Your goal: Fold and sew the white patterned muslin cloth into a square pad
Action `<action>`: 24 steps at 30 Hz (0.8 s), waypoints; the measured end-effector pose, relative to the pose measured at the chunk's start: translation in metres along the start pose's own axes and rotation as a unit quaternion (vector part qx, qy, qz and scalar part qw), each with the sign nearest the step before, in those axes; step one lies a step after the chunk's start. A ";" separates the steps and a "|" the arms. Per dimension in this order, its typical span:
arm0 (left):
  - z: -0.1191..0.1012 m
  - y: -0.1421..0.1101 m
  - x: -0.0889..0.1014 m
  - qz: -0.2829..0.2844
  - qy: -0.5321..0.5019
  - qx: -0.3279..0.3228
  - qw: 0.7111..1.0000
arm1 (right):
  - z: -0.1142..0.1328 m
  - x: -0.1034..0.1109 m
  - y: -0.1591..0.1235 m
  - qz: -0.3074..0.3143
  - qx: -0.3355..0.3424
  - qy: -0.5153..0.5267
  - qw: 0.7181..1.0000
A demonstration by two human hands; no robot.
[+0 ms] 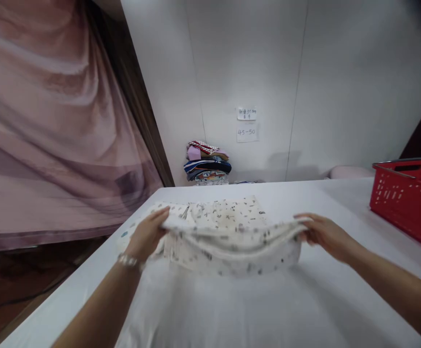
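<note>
Left hand (148, 236), right hand (324, 235) grip patterned cloth (234, 249); wall sheet (247, 137) reads "45-50".

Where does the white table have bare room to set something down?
Bare tabletop shows between the right hand and the red basket, and beyond that hand toward the wall. Crowded: from left hand to right, where patterned fabric is held.

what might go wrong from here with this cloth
The cloth sags between the left hand and right hand, so it may crease when lowered. Each hand seems to grip only near the edge, so a corner could slip. The white table looks smooth, so the cloth might slide.
</note>
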State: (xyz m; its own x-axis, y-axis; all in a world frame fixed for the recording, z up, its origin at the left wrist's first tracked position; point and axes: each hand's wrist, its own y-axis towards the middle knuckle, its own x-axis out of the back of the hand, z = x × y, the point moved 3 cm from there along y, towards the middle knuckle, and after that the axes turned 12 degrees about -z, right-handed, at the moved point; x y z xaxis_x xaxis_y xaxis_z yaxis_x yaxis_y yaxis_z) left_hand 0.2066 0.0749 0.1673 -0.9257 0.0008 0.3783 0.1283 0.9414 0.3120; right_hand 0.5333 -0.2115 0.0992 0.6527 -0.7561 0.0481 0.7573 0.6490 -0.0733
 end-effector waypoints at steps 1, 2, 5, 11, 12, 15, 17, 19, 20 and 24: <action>-0.018 0.023 -0.015 -0.026 -0.053 0.013 0.998 | 0.022 -0.007 0.028 -0.008 0.019 -0.002 1.000; -0.038 0.046 -0.029 -0.059 -0.097 0.039 0.993 | 0.048 -0.011 0.055 -0.044 0.042 -0.002 0.998; -0.112 0.110 -0.054 -0.106 -0.140 0.008 0.984 | 0.142 -0.009 0.115 -0.155 0.142 0.035 0.977; -0.234 0.155 -0.037 -0.165 -0.229 -0.115 0.952 | 0.263 0.033 0.119 -0.175 0.352 0.100 0.914; -0.240 0.149 -0.033 -0.157 -0.243 -0.128 0.949 | 0.264 0.042 0.111 -0.165 0.362 0.095 0.912; -0.228 0.114 -0.027 -0.098 -0.258 -0.154 0.949 | 0.237 0.070 0.084 -0.144 0.355 0.072 0.921; -0.195 0.078 -0.029 -0.031 -0.246 -0.160 0.956 | 0.198 0.092 0.064 -0.152 0.333 0.051 0.929; -0.141 0.034 -0.035 0.039 -0.210 -0.114 0.970 | 0.145 0.114 0.041 -0.166 0.288 0.002 0.943; -0.109 0.009 -0.040 0.090 -0.175 -0.079 0.977 | 0.114 0.125 0.027 -0.172 0.264 -0.031 0.949; 0.029 -0.102 -0.060 0.216 -0.068 0.151 0.962 | -0.023 0.145 -0.037 -0.089 0.090 -0.131 0.983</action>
State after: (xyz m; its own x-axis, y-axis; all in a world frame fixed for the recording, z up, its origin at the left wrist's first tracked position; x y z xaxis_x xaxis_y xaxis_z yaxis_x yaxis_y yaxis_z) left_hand 0.2389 -0.0111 0.0880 -0.8502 0.4384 0.2915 0.4207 0.8986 -0.1244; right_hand 0.5995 -0.3465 0.0857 0.4752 -0.8269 0.3006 0.8368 0.5303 0.1361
